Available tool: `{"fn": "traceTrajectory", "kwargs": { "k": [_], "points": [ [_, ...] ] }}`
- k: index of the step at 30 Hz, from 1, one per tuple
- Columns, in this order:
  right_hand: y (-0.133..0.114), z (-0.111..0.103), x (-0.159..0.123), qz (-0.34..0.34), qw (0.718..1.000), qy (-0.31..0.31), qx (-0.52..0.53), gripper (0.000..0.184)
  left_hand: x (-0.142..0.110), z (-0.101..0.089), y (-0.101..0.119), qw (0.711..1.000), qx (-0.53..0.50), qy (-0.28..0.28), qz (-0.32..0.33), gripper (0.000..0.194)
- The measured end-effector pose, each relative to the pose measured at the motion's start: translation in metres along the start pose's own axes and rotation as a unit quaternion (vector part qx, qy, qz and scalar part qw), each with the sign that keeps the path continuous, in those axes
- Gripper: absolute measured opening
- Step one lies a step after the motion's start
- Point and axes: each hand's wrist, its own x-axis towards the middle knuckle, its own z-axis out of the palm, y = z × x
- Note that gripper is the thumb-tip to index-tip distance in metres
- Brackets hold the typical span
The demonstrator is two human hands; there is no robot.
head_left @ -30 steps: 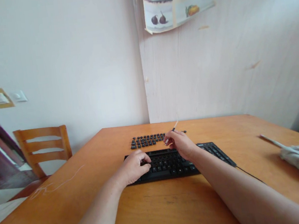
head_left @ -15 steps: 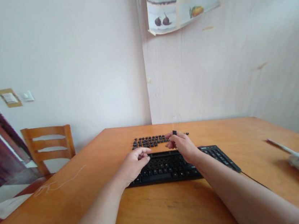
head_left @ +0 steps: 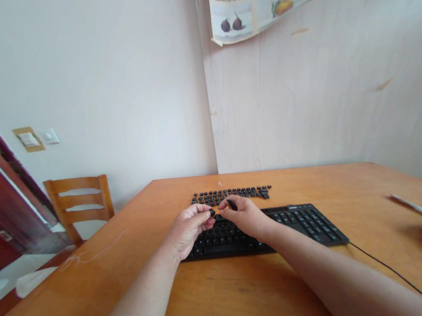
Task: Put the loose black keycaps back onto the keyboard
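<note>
Keyboard [head_left: 251, 232]: black, lying on wooden table [head_left: 228, 294], key gaps visible, cable at right. Left hand [head_left: 191, 227] pinches black keycap [head_left: 212, 212] above it; right hand [head_left: 246, 216], just beside, grips small dark-ended tool [head_left: 232, 204].

Loose keycaps [head_left: 229, 195] behind kbd [head_left: 222, 249]; chair [head_left: 79, 199] far L.

Black keycap [head_left: 212, 212] now visible in left hand [head_left: 190, 226], right hand [head_left: 247, 216] moved in near it
</note>
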Motion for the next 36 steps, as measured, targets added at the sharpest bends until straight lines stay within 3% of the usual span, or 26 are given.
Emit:
{"fn": "traceTrajectory", "kwargs": {
  "k": [6,18,32,36],
  "points": [
    [-0.002,0.006,-0.002,0.013,0.999,-0.02,-0.04,0.015,-0.001,0.003,0.0,1.0,-0.003,-0.004,-0.007,0.021],
    [0.009,0.01,0.0,-0.021,0.999,0.01,-0.023,0.022,-0.005,0.008,0.004,1.0,0.013,-0.013,0.01,0.024],
    [0.011,0.007,0.0,-0.049,0.994,0.012,-0.102,0.025,-0.002,0.004,0.003,0.999,0.028,-0.03,-0.001,0.022],
    [0.011,-0.005,0.004,-0.03,0.99,0.041,-0.131,0.029,0.002,0.0,0.004,0.996,0.084,0.013,0.04,0.027]
  ]
}}
